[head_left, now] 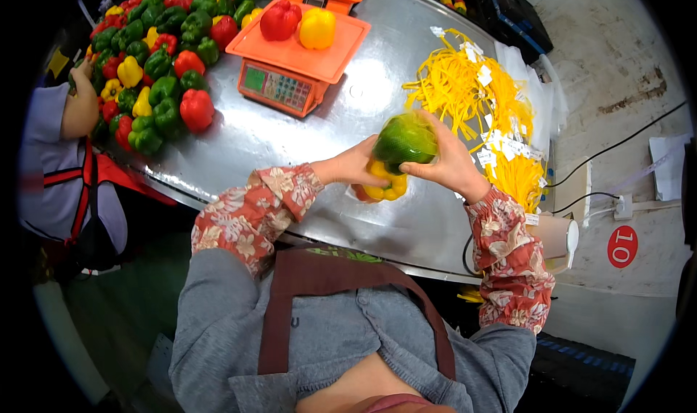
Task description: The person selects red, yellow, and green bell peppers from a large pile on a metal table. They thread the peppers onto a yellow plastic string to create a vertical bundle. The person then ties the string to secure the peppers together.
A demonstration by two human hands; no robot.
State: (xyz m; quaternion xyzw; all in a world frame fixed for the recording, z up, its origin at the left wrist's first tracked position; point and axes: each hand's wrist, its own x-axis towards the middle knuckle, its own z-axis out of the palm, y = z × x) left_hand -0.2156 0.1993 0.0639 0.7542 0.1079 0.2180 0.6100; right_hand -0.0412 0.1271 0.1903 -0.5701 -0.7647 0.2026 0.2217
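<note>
In front of me, above the metal table, my right hand [447, 162] grips a green bell pepper [405, 139] covered by yellow netting. My left hand [354, 165] holds a yellow bell pepper [395, 187] just below it, thumb along its side. A red item, partly hidden, shows under the yellow pepper. Up and left of my hands stands an orange digital scale [343, 59]; a red bell pepper [280, 20] and another yellow bell pepper [317, 28] rest on its tray. To the right lies a heap of yellow mesh net bags [446, 81] with white tags.
A large pile of red, green and yellow bell peppers [163, 92] covers the table's left part. At the far left edge a co-worker's arm [79, 108] reaches to it. More tagged yellow nets [514, 181] and a white cup-like container [552, 237] are at the right edge, near cables.
</note>
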